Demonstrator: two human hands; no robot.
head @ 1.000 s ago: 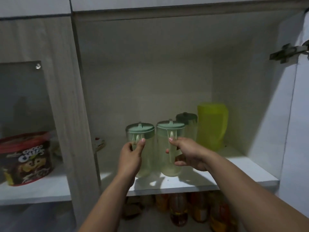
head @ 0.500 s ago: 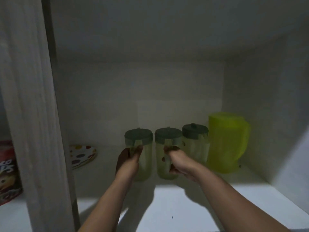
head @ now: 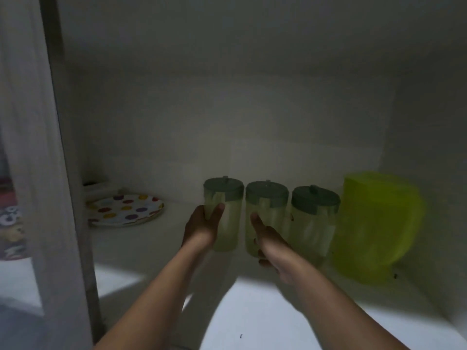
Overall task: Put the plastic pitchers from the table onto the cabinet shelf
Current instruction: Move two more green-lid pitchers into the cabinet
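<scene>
Three clear plastic pitchers with grey-green lids stand in a row deep on the white cabinet shelf (head: 278,311). My left hand (head: 202,228) grips the left pitcher (head: 225,213) around its lower body. My right hand (head: 270,243) is wrapped on the middle pitcher (head: 267,210), thumb up along its front. The right pitcher (head: 313,223) stands free beside them. A larger yellow-green pitcher (head: 376,228) stands at the far right, close to the cabinet's side wall.
A polka-dot plate (head: 126,209) lies at the back left of the shelf. A wooden divider panel (head: 58,173) rises on the left, with a cereal box (head: 12,228) behind it. The shelf's front part is brightly lit.
The two held pitchers have gone from the shelf's front edge to its back, in line with the third one. The view has moved closer into the cabinet.
</scene>
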